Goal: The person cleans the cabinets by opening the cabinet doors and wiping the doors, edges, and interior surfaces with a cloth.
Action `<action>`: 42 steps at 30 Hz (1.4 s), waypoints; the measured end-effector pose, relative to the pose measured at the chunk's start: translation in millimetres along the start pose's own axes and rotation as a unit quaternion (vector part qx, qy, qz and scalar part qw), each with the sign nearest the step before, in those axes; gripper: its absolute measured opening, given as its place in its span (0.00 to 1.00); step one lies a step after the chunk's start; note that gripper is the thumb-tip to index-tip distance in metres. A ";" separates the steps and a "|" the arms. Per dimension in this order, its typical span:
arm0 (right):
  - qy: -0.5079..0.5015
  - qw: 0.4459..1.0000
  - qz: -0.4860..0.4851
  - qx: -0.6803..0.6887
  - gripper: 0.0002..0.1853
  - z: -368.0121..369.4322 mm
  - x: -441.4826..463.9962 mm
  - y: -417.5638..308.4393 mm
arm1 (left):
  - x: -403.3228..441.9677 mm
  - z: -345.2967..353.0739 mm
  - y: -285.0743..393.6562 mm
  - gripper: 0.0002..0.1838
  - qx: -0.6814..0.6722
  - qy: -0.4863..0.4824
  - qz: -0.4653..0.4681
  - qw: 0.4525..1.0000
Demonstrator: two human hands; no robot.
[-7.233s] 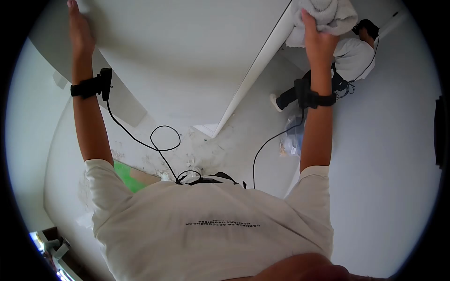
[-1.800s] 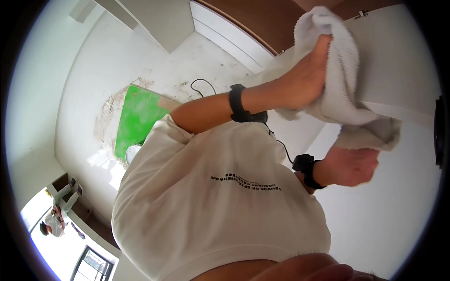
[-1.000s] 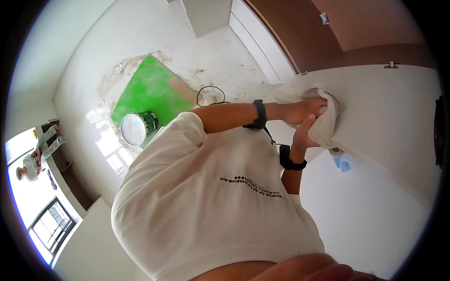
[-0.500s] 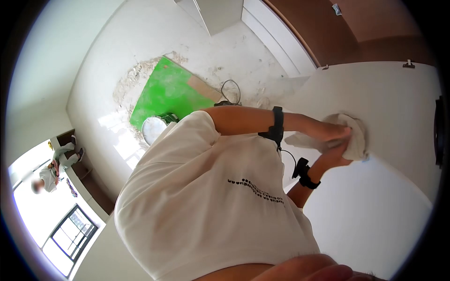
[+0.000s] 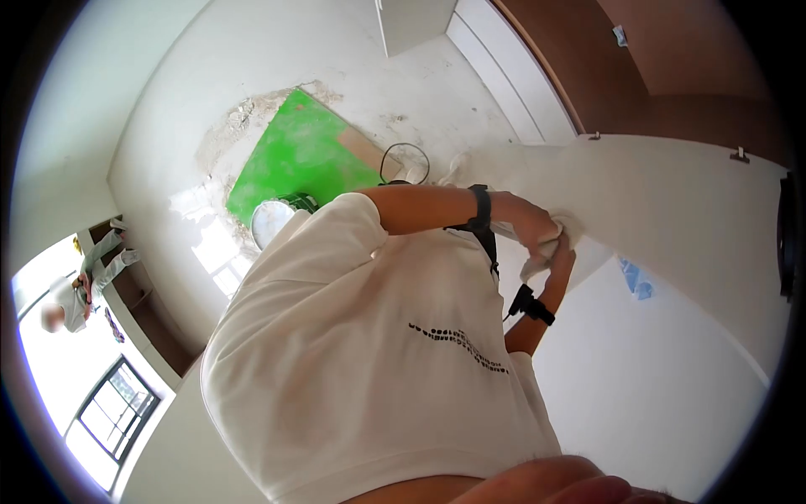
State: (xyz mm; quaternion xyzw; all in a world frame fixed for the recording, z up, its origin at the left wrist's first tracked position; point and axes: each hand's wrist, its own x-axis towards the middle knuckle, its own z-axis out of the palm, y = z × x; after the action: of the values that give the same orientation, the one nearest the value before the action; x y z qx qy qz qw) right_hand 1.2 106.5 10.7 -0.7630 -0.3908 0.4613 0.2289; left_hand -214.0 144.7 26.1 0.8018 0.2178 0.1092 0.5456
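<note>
A crumpled off-white cloth [image 5: 538, 263] is bunched between my two hands in front of my chest. My left hand [image 5: 527, 220] has its fingers wrapped around one part of it. My right hand [image 5: 566, 250] grips the cloth from the other side, its fingers partly hidden. Beside my hands stands a broad white panel [image 5: 680, 197], with a piece of blue film [image 5: 635, 280] on it near a corner. Black straps with small devices circle both my wrists.
Dark hinges [image 5: 739, 155] line the panel's edge beside a brown cabinet interior [image 5: 663, 67]. A green board [image 5: 302, 155] and a bucket [image 5: 273, 223] are on the dusty floor, with a cable loop [image 5: 405, 160] nearby. Another person [image 5: 80, 290] is by the window.
Both hands have drawn back from the panel towards my chest, bringing the cloth with them. The cloth is now more bunched, and the blue film shows more fully.
</note>
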 end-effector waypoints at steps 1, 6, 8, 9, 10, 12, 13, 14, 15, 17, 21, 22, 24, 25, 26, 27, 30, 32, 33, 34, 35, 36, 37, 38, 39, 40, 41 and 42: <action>-0.095 0.992 0.080 0.000 0.27 -0.6 3.2 9.6 | -8.4 1.9 -17.0 0.29 0.026 -0.001 0.015 1.000; -0.288 0.951 0.110 0.002 0.36 42.2 -2.0 -28.8 | -94.9 -4.0 -88.4 0.32 0.056 0.141 -0.055 0.987; -0.293 0.955 0.028 -0.031 0.37 72.0 1.8 -55.9 | -120.3 -4.7 -118.0 0.28 0.055 0.155 -0.132 0.977; -0.291 0.955 -0.014 -0.049 0.37 85.7 4.7 -70.3 | -131.3 -3.8 -134.9 0.27 0.065 0.165 -0.168 0.970; -0.329 0.942 -0.024 -0.066 0.37 99.3 9.2 -87.0 | -141.8 -8.0 -142.7 0.26 0.072 0.174 -0.202 0.961; -0.401 0.909 -0.041 -0.104 0.37 129.0 21.1 -120.4 | -162.7 -17.8 -152.6 0.25 0.106 0.254 -0.199 0.940; -0.425 0.895 -0.073 -0.114 0.37 143.0 29.2 -133.1 | -172.2 -17.0 -174.2 0.25 0.155 0.312 -0.176 0.921; -0.438 0.887 -0.084 -0.114 0.37 155.6 40.6 -146.7 | -182.6 -22.7 -189.5 0.25 0.203 0.366 -0.151 0.895; -0.453 0.879 -0.094 -0.115 0.38 167.8 53.5 -161.3 | -193.7 -45.1 -177.3 0.25 0.102 0.381 -0.176 0.902; -0.482 0.861 -0.110 -0.122 0.38 186.4 76.9 -189.7 | -215.6 -78.1 -173.7 0.23 0.048 0.401 -0.250 0.880; -0.479 0.843 -0.187 -0.161 0.41 231.5 128.8 -254.0 | -234.5 -142.2 -177.2 0.23 -0.014 0.449 -0.303 0.840; -0.476 0.835 -0.210 -0.178 0.39 243.5 148.7 -265.9 | -239.5 -156.9 -179.2 0.23 -0.030 0.450 -0.311 0.837; -0.468 0.832 -0.242 -0.175 0.38 273.1 169.9 -294.3 | -249.8 -191.2 -181.5 0.25 -0.023 0.474 -0.312 0.823; -0.456 0.835 -0.246 -0.189 0.38 285.4 176.3 -309.4 | -254.0 -206.3 -179.2 0.25 -0.037 0.489 -0.321 0.810; -0.457 0.833 -0.269 -0.158 0.38 299.0 172.5 -323.2 | -259.3 -217.1 -174.7 0.26 -0.053 0.507 -0.329 0.795; -0.457 0.831 -0.290 -0.131 0.38 313.7 170.4 -335.8 | -265.1 -225.2 -180.5 0.28 -0.003 0.569 -0.295 0.767; -0.484 0.807 -0.289 -0.176 0.36 361.5 171.0 -359.9 | -293.2 -243.4 -198.7 0.31 -0.134 0.643 -0.339 0.674; -0.462 0.793 -0.338 -0.209 0.31 380.9 139.1 -383.6 | -308.5 -247.7 -205.2 0.42 -0.240 0.633 -0.324 0.661; -0.470 0.790 -0.375 -0.118 0.29 398.3 129.0 -375.9 | -315.9 -252.3 -208.7 0.48 -0.288 0.624 -0.314 0.655; -0.482 0.790 -0.369 -0.085 0.27 419.9 125.6 -367.5 | -323.8 -262.6 -207.9 0.50 -0.329 0.617 -0.322 0.638; -0.511 0.776 -0.364 -0.062 0.27 432.0 114.9 -370.3 | -331.8 -273.5 -206.8 0.53 -0.370 0.609 -0.331 0.618; -0.513 0.765 -0.387 -0.041 0.28 449.1 111.4 -365.9 | -345.8 -283.5 -219.4 0.54 -0.380 0.611 -0.328 0.612; -0.516 0.773 -0.366 -0.050 0.27 467.6 111.8 -362.5 | -357.1 -291.8 -230.4 0.52 -0.360 0.628 -0.296 0.623; -0.529 0.766 -0.342 -0.128 0.27 483.3 119.2 -368.1 | -374.0 -295.1 -254.5 0.47 -0.348 0.652 -0.238 0.630; -0.506 0.774 -0.347 -0.157 0.27 485.9 111.4 -388.5 | -376.1 -309.6 -245.4 0.40 -0.312 0.693 -0.174 0.626; -0.449 0.775 -0.423 -0.138 0.24 499.6 114.3 -393.1 | -384.3 -325.7 -244.2 0.34 -0.321 0.705 -0.109 0.623; -0.355 0.768 -0.532 0.031 0.18 504.8 104.3 -408.9 | -388.3 -346.9 -225.3 0.30 -0.277 0.716 -0.081 0.635; -0.337 0.751 -0.565 0.063 0.18 507.8 102.8 -430.7 | -390.8 -363.8 -215.3 0.33 -0.175 0.755 -0.046 0.630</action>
State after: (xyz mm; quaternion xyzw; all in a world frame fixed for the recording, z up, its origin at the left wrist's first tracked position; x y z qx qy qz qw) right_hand -585.3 437.8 24.0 -0.1821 -0.7724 0.4984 0.3489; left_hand -758.1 329.4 -9.5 0.3174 0.5671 0.6875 0.3241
